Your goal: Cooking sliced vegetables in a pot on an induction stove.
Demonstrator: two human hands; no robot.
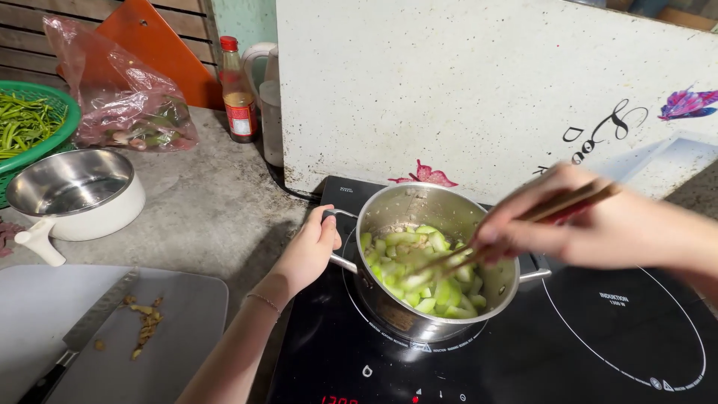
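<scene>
One steel pot (437, 258) stands on the left ring of a black two-ring induction hob (598, 352), holding many pale green vegetable chunks (426, 273). The left hand (310, 251) is closed around the pot's left handle, fingers curled over it; a thin bracelet circles that wrist. The right hand (568, 224), blurred, is clamped on one pair of brown chopsticks (516, 228), whose tips dip among the chunks. The pot's second handle sticks out on the right, just under the right hand. Behind the hob a white speckled board (479, 90) leans upright, with two butterfly stickers on it. To the left, on the grey counter (217, 209), lies one white cutting board (179, 337) bearing one knife (82, 337) and a few brown scraps. Farther back stands one white-handled pan with a steel inside (71, 194), one green basket of beans (30, 123), one pink plastic bag of vegetables (123, 97), and one sauce bottle with a red cap (238, 93). One orange board (161, 49) leans against the wall behind the bag.
</scene>
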